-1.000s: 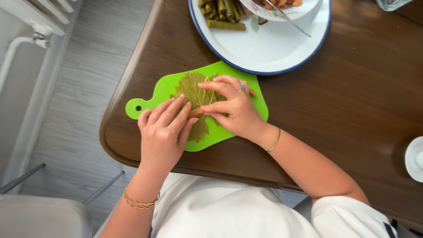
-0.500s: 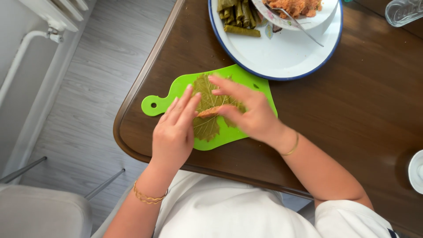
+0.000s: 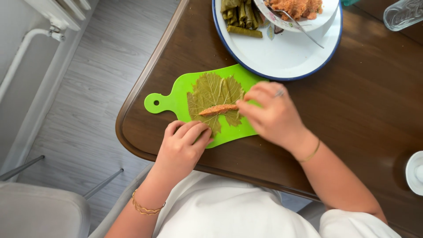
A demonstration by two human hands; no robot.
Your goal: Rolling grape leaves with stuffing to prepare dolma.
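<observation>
Both hands withdrew; vine leaf (image 3: 214, 94) lies between them.

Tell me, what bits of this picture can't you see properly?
- Head view: the big white plate with its blue rim is cut off by the top edge, as are the rolled leaves on it.
- The right hand covers the right end of the filling strip and part of the green board.
- The left hand hides the vine leaf's lower edge.
- The glass at the top right corner is cropped.
</observation>
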